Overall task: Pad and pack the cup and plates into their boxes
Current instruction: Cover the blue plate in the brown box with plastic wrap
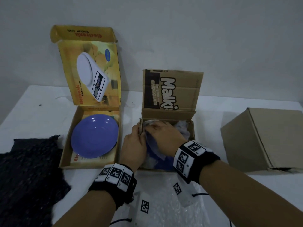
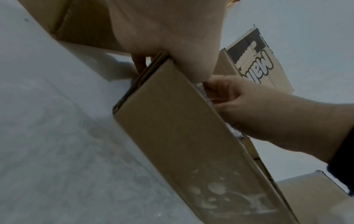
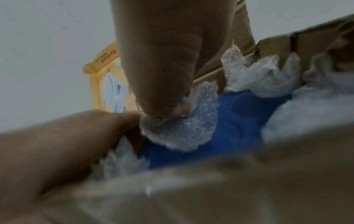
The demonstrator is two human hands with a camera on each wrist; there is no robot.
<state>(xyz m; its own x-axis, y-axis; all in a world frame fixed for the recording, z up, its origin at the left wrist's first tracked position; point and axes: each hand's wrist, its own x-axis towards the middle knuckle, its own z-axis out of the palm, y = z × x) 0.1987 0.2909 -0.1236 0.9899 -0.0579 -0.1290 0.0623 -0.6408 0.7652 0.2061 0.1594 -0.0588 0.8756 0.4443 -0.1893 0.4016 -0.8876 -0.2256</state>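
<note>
A blue plate [image 1: 161,158] lies in the open brown Malkist box [image 1: 168,113], with bubble wrap [image 1: 182,126] bunched around it. My left hand [image 1: 138,130] grips the box's left wall [image 2: 182,136], thumb inside and fingers outside. Inside the box, my right hand [image 1: 151,128] pinches a fold of bubble wrap [image 3: 182,133] over the blue plate [image 3: 239,121], near the left wall. A second plate [image 1: 95,136], purple-blue, sits bare in the open yellow kitchen-scale box [image 1: 65,151] to the left. No cup is in view.
A shut plain cardboard box [image 1: 262,140] stands at the right. A black padding sheet [image 1: 29,169] lies at the left front. A clear bubble wrap sheet [image 1: 164,202] lies on the white table [image 1: 32,99] under my forearms. A wall runs behind the boxes.
</note>
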